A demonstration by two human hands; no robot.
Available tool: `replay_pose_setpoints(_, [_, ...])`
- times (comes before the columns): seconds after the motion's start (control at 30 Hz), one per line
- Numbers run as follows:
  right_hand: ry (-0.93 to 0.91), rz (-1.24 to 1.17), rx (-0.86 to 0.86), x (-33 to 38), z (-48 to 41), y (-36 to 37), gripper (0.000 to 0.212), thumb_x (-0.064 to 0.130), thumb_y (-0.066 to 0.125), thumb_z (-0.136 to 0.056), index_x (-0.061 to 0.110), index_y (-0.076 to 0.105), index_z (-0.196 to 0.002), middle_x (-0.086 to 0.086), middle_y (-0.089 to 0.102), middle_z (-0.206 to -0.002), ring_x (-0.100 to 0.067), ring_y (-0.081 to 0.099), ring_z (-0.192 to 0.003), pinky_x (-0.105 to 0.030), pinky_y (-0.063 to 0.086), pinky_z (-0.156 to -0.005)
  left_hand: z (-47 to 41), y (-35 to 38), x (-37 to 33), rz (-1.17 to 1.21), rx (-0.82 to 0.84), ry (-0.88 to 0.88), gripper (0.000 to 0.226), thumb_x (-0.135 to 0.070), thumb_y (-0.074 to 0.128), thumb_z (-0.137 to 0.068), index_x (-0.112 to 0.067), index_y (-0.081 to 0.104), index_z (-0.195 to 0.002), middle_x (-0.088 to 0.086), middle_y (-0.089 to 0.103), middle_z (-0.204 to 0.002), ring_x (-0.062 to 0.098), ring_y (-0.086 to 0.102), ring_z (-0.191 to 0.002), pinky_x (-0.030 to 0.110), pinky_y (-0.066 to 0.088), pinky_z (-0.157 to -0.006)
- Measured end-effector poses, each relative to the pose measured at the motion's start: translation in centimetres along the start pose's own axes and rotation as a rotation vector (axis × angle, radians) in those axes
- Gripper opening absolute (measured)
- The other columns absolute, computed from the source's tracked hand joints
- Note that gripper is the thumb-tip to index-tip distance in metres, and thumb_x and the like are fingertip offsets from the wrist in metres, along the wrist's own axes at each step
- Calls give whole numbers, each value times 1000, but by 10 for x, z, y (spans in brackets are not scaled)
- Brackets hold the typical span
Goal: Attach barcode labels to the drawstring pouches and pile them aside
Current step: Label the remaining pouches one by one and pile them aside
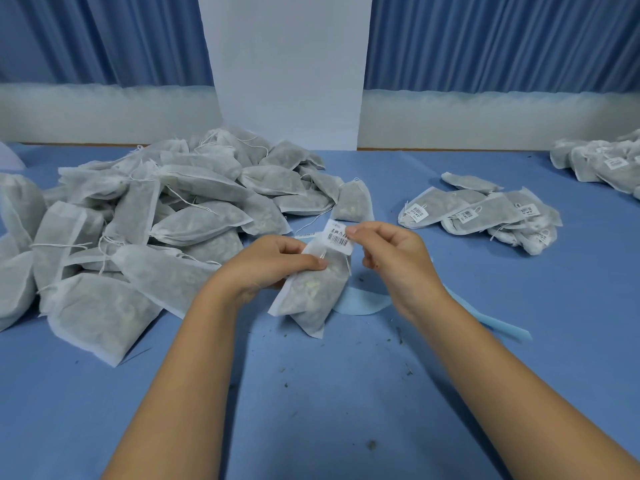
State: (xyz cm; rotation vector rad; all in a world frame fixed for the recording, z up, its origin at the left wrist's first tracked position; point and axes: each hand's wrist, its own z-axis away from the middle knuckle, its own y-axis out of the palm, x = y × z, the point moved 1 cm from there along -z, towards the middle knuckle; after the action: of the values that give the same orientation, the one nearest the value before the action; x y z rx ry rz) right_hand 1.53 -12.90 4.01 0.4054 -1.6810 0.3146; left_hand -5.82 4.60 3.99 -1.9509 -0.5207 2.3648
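A drawstring pouch (311, 292) of white mesh, filled with greenish-grey material, is held just above the counter (346, 393) near the middle of the view, tilted with its gathered top pointing up and away. A white barcode label (337, 237) sits at that top end. The left hand (273, 261) grips the upper part of the pouch from the left, thumb laid across the front and fingers curled behind it. The right hand (391, 258) pinches the right edge of the label between thumb and forefinger, its other fingers loosely curled below. Both forearms reach in from the bottom of the view and angle toward each other. Beneath the pouch a pale blue backing strip (363, 304) curls across the counter and runs off to the right. To the left lies a large heap of unlabelled pouches (156, 209). To the right, well apart from the hands, lies a small pile of labelled pouches (481, 213), and a further pile (602, 164) sits at the far right edge. Dark crumbs (372, 444) dot the blue surface. Blue curtains (104, 39) hang behind, on either side of a white pillar (287, 64).
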Motion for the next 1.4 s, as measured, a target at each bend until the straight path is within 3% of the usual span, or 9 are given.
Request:
replay_pose_setpoints(0.2, [12,28,-7,-5,1,4,10,21,76,-83,22,77,-73,11,73,-74,6,58,-59,-7,42,-55,3,2,-4,79,55,45,11,-17,76,-83,-23,80,-91,1,77,-94,9,72,-83,18,54,-64])
replay_pose_setpoints(0.37, [-6,105,-34,-9,3,5,7,21,80,-79,16,77,-82,-23,62,-76,-11,50,-65,-18,43,-61,6,2,-5,116,102,90,16,-16,76,-83,-27,80,-95,-1,77,-96,9,72,-86,18,54,-67])
replay_pose_setpoints(0.5, [-44,129,-48,-12,2,6,6,19,81,-79,18,76,-81,5,42,-58,-5,36,-50,-13,34,-48,8,6,-9,155,74,95,27,-46,76,-73,-26,80,-91,-4,77,-89,7,71,-78,19,56,-66])
replay_pose_setpoints(0.7, [-91,177,-69,-14,2,9,30,22,83,-77,28,69,-103,3,54,-76,-8,42,-58,-17,41,-58,1,7,-6,124,-31,84,16,-20,60,-97,-18,73,-88,-2,72,-81,8,66,-72,19,55,-63])
replay_pose_setpoints(0.77, [-16,148,-74,-14,1,8,37,27,82,-76,31,64,-108,5,60,-81,-6,49,-62,-16,44,-61,2,6,-5,132,-10,103,17,-20,59,-98,-19,72,-87,-4,71,-78,7,66,-69,18,55,-63])
replay_pose_setpoints(0.87, [157,75,-10,-9,0,7,10,31,74,-84,22,71,-86,11,64,-70,-4,56,-63,-18,44,-57,2,5,-5,158,26,121,22,-23,59,-98,-26,73,-81,-7,70,-77,4,64,-68,18,54,-63])
replay_pose_setpoints(1.07, [414,-379,175,-8,-2,5,7,10,61,-89,9,60,-82,1,47,-60,-9,38,-50,-25,19,-52,1,7,-3,146,66,118,32,-20,60,-98,-33,75,-73,-12,67,-72,1,61,-65,16,53,-64])
replay_pose_setpoints(1.23, [179,138,75,-5,1,7,16,27,70,-86,24,57,-94,8,64,-72,-9,56,-65,-19,38,-56,-3,6,-3,227,-23,105,19,-23,60,-98,-25,73,-83,-8,69,-75,4,63,-63,18,51,-59])
replay_pose_setpoints(1.4, [-94,305,108,-7,3,6,29,7,65,-85,24,41,-86,0,56,-69,-19,46,-59,-18,38,-54,-7,5,2,186,-181,58,15,-35,61,-97,-27,73,-92,-9,73,-84,7,67,-68,21,52,-58])
